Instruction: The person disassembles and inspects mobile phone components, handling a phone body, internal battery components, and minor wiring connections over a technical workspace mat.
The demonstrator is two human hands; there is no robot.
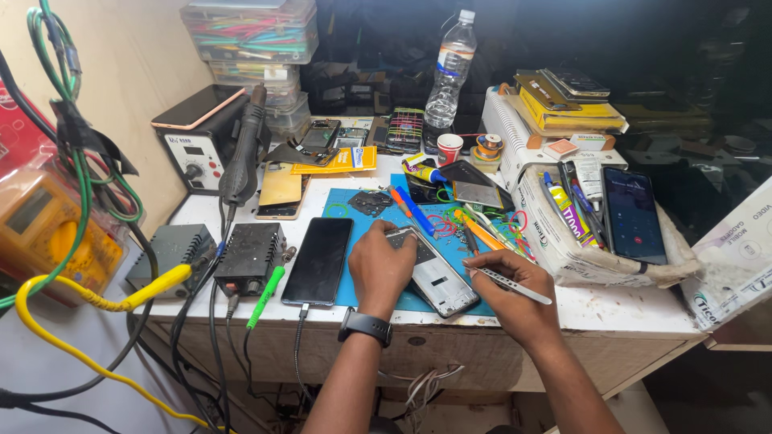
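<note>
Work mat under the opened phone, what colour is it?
Blue mat, clearest in the head view.
</note>
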